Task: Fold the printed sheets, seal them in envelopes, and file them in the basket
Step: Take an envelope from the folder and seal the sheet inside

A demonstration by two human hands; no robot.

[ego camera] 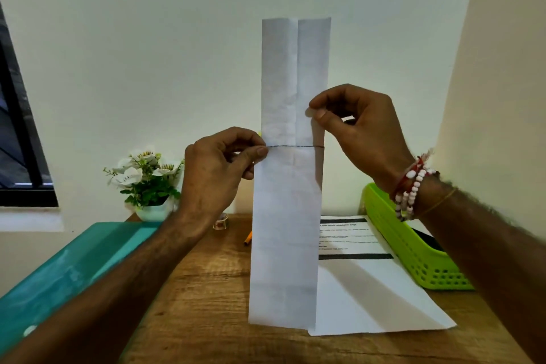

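White strip: folded sheet (291,186) held upright over the bench (206,289), flaps meeting down its middle.
Left hand (217,170): fingers (260,152) pinch the left edge at a dark cross line.
Right hand (362,130): fingers pinch the right edge, higher up.
Bench: another printed sheet (363,275) lies flat beside the green basket (413,245); no envelope visible.
Risk: uneven pinches could skew the next crease, so the flaps spring open.
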